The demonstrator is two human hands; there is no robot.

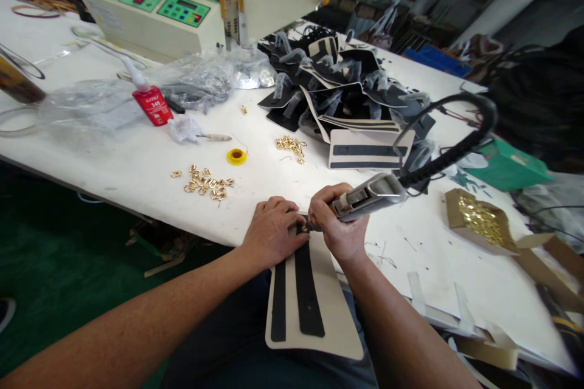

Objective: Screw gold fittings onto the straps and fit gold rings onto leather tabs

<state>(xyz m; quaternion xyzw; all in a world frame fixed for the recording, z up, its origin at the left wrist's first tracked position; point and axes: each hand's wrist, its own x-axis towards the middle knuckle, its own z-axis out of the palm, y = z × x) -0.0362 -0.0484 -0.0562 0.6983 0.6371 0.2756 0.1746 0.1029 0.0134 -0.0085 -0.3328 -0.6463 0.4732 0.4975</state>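
Panel (331, 316) with two dark strips is placed at the near edge of the white surface (255, 194), above the lap. Its far end is pressed by the left hand (275, 230), with the grip closed on this end beside a small gold fitting (305, 228). A grey power tool (371, 197) is gripped by the right hand (341, 225), its tip at the fitting.

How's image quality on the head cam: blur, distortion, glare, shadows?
Head view: wide-angle stretch toward the edges; dark bags at right smeared, cardboard box soft; red bottle fairly sharp, though its small print is unreadable; bright highlights on plastic wrap; floor at left in deep shadow; tabletop bright, nearly washed out.
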